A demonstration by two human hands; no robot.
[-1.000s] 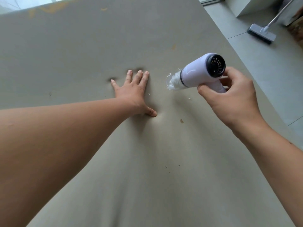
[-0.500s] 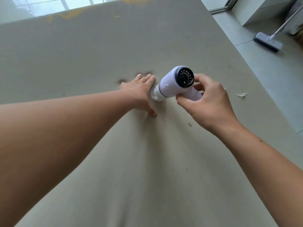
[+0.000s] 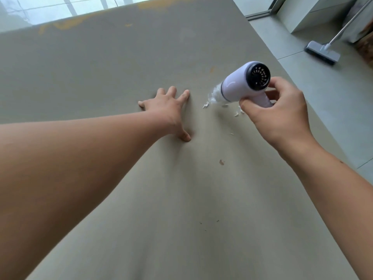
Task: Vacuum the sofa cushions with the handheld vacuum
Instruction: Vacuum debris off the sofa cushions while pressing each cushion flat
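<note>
My right grip (image 3: 282,118) is curled round the handle of the vacuum (image 3: 240,83), close over the cushion (image 3: 181,199) near its right edge. The vacuum's long body points left and down at the white bits (image 3: 205,105) by its nose. My left grip (image 3: 167,110) presses flat and open, just left of them. A brown crumb (image 3: 221,162) lies nearer me.

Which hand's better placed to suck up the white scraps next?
Right, I'd say. The right hand grips the vacuum, whose nozzle points at the white scraps beside it. The left hand lies flat on the cushion, fingers spread, holding nothing.
</note>
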